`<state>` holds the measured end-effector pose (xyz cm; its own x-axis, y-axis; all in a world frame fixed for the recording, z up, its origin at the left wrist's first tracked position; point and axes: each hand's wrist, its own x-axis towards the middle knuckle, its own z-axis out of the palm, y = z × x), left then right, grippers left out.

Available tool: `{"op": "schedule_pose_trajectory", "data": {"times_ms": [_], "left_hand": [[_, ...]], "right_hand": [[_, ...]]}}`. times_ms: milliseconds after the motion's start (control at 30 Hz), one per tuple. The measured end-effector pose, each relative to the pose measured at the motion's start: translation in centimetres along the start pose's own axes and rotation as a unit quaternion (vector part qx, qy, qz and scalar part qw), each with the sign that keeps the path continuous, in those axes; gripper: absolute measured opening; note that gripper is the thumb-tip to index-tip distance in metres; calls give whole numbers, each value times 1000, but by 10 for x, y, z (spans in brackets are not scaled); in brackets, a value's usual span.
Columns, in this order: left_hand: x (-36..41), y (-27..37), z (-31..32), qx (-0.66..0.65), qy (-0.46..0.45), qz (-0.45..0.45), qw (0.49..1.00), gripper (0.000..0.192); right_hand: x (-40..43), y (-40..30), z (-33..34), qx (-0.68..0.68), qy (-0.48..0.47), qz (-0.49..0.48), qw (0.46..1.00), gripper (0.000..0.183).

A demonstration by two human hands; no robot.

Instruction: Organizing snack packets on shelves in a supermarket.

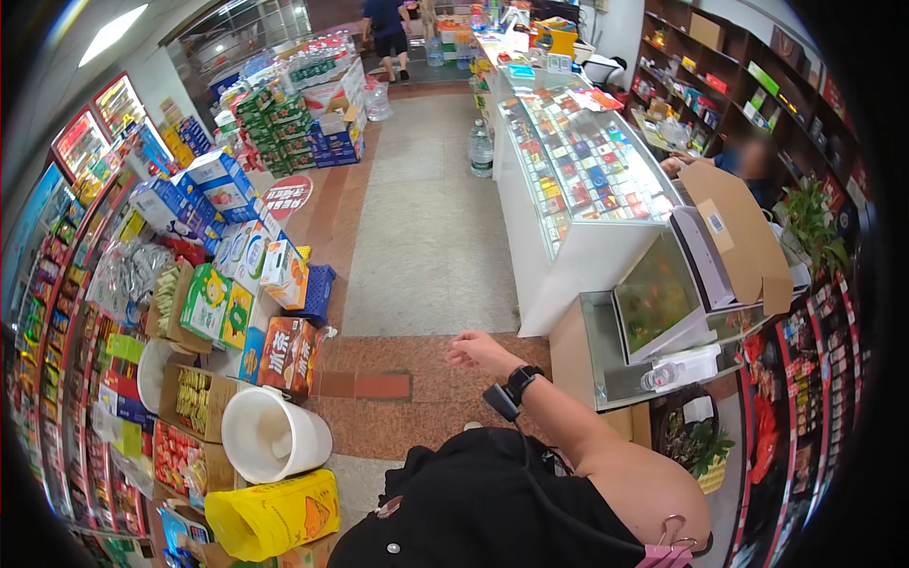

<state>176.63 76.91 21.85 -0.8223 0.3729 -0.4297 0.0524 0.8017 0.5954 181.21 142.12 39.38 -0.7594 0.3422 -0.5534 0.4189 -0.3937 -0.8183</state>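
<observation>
My right hand (477, 352) is held out in front of my body, above the reddish stone floor (426, 426). Its fingers are loosely curled, and I see nothing in them. A black watch-like band (524, 380) circles the wrist, with a small black device (501, 402) and a cable beside it. The nearest furniture on that side is a low glass display case (603, 355), apart from the hand. My left hand is out of view. Left of my body stand a white plastic bucket (277, 434) and a yellow bag (273, 515) with its mouth gaping.
A glass-topped counter (589, 163) runs along the right, a large water bottle (481, 149) by its base. A seated person (753, 163) is behind it. Drink cartons (284, 351) and snack shelves (71, 341) line the left. Another person (387, 35) walks near the doorway. A grey aisle (433, 213) leads there.
</observation>
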Motion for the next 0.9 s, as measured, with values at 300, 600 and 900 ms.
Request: {"op": "schedule_pose_trajectory", "data": {"times_ms": [300, 600, 900], "left_hand": [[-52, -28, 77, -66, 32, -45, 996, 39], [-102, -52, 164, -134, 54, -100, 985, 42], [-119, -79, 221, -681, 129, -325, 643, 35]], "right_hand": [[-14, 5, 45, -64, -17, 13, 998, 21], [-13, 6, 97, -99, -33, 6, 995, 20], [-43, 7, 131, -145, -103, 29, 984, 22]]}}
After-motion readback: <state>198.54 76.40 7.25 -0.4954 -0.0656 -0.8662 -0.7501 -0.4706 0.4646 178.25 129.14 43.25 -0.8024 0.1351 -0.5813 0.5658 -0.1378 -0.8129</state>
